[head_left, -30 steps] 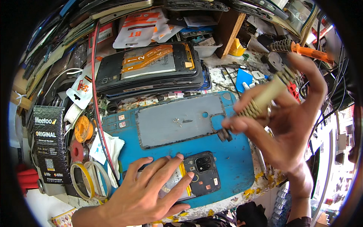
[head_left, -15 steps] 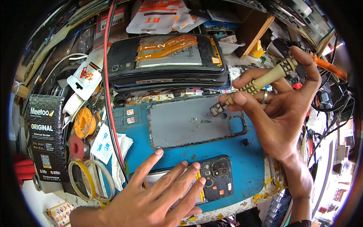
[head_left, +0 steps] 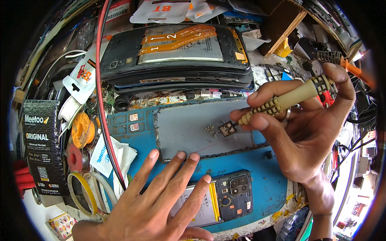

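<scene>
My right hand (head_left: 307,132) grips a screwdriver (head_left: 295,96) with a cream, dark-ringed handle, pointing down to the left. At its lower end is a small dark square block (head_left: 228,128) with metallic bits on its face; how it is attached is hard to make out. Just left of it, small screws (head_left: 209,128) lie on a grey phone back cover (head_left: 181,120). My left hand (head_left: 161,195) is spread open, fingertips near the cover's front edge. Partly beneath that hand, an opened phone (head_left: 233,201) shows its battery and camera module.
A blue work mat (head_left: 265,184) underlies both phone parts. Behind stands a stack of opened phones (head_left: 177,72). A red cable (head_left: 99,80) hangs at left, near solder spools (head_left: 82,129), tape rings (head_left: 84,193) and a black pouch (head_left: 42,148). A black bit (head_left: 269,155) lies at right.
My left hand has shifted forward off part of the phone, toward the cover. The screwdriver's block has come closer to the screws, moving down and left. The whole view has shifted slightly.
</scene>
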Demonstrator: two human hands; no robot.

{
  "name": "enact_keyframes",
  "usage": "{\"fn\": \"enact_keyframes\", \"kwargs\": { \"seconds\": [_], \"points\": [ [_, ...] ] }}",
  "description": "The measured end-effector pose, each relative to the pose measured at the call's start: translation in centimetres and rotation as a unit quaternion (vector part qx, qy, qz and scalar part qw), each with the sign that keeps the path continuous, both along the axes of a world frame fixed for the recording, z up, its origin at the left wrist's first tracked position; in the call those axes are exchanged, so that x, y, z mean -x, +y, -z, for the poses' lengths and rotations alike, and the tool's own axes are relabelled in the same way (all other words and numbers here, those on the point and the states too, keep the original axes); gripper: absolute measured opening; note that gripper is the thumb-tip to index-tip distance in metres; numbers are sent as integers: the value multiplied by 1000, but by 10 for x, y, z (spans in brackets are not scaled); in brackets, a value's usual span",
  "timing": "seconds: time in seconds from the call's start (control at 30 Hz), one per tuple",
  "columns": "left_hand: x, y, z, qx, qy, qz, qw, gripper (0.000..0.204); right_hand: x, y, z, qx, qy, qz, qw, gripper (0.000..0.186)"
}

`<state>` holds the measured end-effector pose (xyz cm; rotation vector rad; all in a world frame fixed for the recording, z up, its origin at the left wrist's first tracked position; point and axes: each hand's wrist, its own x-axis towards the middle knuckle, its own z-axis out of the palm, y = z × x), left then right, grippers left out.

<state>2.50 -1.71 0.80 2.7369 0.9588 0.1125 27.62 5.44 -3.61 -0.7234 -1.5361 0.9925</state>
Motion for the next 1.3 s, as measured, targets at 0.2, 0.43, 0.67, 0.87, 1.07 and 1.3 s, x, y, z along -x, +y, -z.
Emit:
{"fn": "enact_keyframes", "kwargs": {
  "seconds": [0.2,0.43,0.67,0.87,1.07,1.3],
  "points": [
    [0,0,3,0,-1,-3,1000,91,11,1,4,-81,20,-54,995,95],
    [1,1,4,-3,-45,-17,999,75,17,-14,-24,-25,-62,-19,998,100],
    [-1,1,3,-59,-174,-105,977,45,14,-24,-22,131,79,-41,987,103],
    [0,0,4,-46,-200,-103,973,36,16,-33,-23,186,115,-91,972,106],
    [-1,0,9,-38,-251,-95,963,35,20,-35,-38,193,112,-80,972,105],
    [0,1,8,-10,-260,-104,960,33,15,-32,-35,110,44,-103,988,102]
  ]
}}
